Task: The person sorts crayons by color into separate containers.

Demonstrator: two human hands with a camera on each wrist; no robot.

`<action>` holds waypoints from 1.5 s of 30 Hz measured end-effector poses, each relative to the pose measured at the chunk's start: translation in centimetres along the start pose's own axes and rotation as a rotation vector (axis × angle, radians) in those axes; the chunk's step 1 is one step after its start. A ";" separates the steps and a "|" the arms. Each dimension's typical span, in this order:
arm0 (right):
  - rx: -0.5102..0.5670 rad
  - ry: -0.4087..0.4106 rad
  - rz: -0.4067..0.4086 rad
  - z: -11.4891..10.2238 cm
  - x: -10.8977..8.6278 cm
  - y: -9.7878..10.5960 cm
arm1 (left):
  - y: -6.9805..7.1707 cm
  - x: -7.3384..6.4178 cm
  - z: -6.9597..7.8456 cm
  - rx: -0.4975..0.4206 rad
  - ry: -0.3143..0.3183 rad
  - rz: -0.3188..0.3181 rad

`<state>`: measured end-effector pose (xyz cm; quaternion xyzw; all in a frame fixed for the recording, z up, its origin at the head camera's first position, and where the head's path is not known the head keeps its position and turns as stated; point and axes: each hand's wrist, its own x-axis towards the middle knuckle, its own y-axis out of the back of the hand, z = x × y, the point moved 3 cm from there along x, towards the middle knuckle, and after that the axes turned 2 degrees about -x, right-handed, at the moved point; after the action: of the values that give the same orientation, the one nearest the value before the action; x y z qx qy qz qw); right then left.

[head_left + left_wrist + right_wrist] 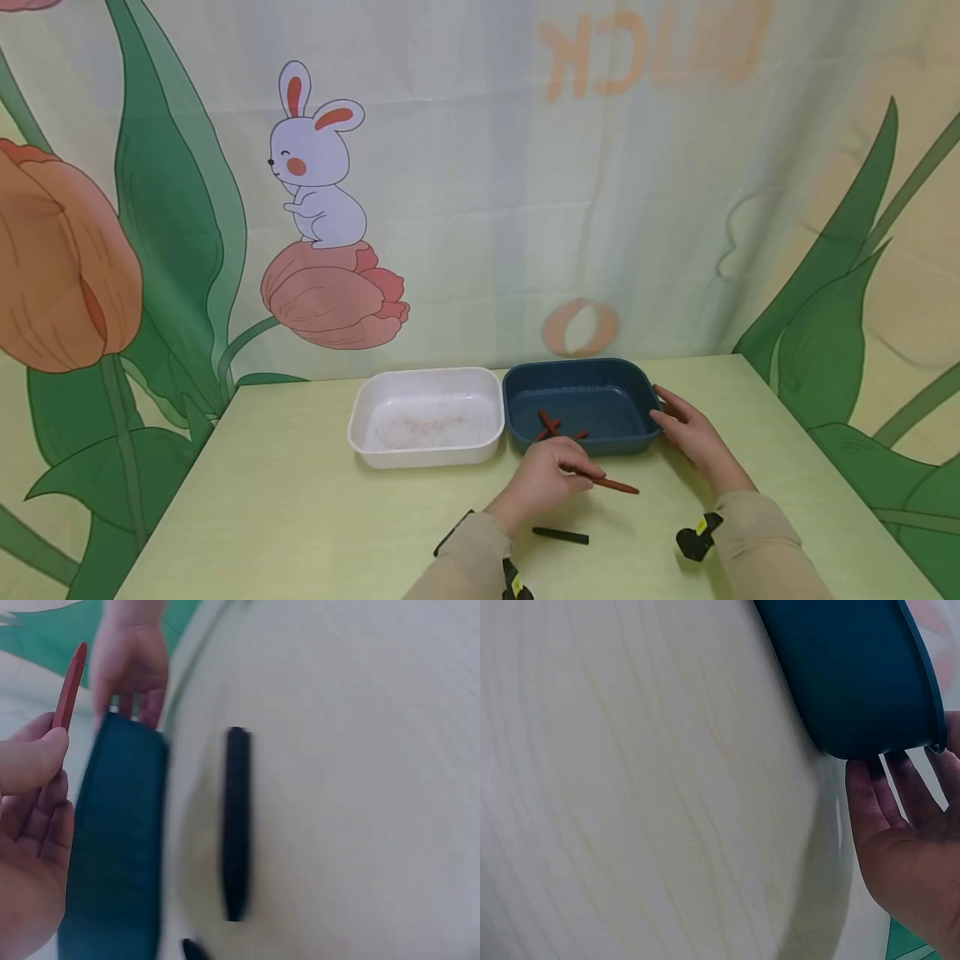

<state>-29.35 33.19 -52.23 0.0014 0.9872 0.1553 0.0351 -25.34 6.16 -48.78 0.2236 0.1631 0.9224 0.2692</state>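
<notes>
My left hand (pixel 546 477) pinches a red-brown crayon (pixel 617 485) between thumb and fingers, just in front of the dark blue bin (pixel 581 450). In the left wrist view that crayon (pixel 71 686) points upward with a tapered tip. At the bin's right end, my right hand (pixel 697 437) holds the wall, a digit over the rim and other fingers (pixel 870 795) against the outside. Several red-brown crayons (pixel 550 423) lie inside the bin, partly hidden by its front wall and my left hand. A black crayon (pixel 561 535) lies on the table near my left wrist.
A white bin (pixel 427 457), with reddish specks on its floor, stands against the left side of the blue one. Both sit at the back of the pale table (pixel 285 500), before a printed curtain (pixel 465 208). Black wrist cameras (pixel 697 540) are strapped over the sleeves.
</notes>
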 end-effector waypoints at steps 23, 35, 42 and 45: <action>0.015 0.008 -0.010 0.1 0.1 0.0 | 9.2 2.3 -0.2 0.033 0.273 0.278; 0.030 0.016 -0.002 0.1 0.1 -0.1 | 8.8 2.6 -1.9 0.047 0.371 0.322; 0.033 0.003 -0.003 0.1 0.1 -0.1 | 8.2 2.8 -1.8 0.049 0.356 0.331; 0.037 0.004 -0.005 0.1 0.0 0.0 | 8.0 2.9 -1.6 0.028 0.320 0.325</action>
<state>-29.37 33.17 -52.30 -0.0007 0.9900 0.1370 0.0333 -31.72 1.13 -45.78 0.1017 0.1785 0.9750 0.0849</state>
